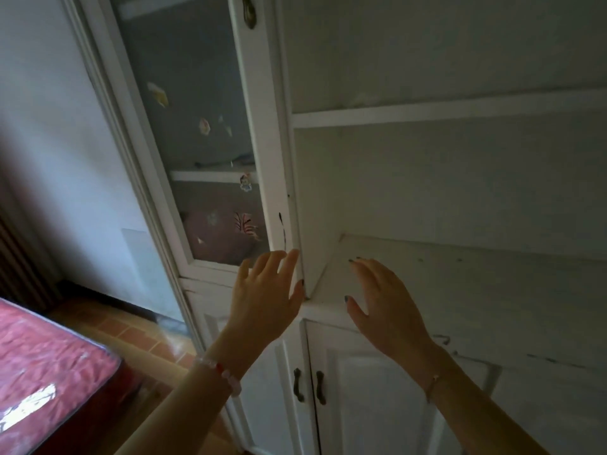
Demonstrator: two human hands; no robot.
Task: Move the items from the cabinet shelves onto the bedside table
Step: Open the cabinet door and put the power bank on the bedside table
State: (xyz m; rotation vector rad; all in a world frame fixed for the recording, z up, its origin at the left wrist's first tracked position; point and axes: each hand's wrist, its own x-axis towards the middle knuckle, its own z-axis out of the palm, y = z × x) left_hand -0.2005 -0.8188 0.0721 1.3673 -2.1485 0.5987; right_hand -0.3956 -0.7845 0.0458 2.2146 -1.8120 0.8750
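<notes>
Both hands are raised before the white cabinet [427,178], palms toward it, fingers spread. Left hand [266,300]: grip wide, holding nothing, fingertips near the frame edge of the glass door [197,133]. Right hand [387,307]: grip wide, holding nothing, hovering at the front edge of the lower open shelf [460,290]. The open shelves from 12 to 3 o'clock show no items that I can make out. The only candidate items sit behind the glass door at 10 to 11 o'clock: a rounded pinkish bundle [216,238], dim behind the pane, and a thin dark object [226,162] lying on the shelf above it, too dim to identify. Judgement: the bundle looks soft and light, best taken with both hands around its body once the door is opened. The glass carries small stickers [244,182]; no writing or brand is readable. The red bed [49,366] lies at 8 o'clock. The bedside surface is out of view.
</notes>
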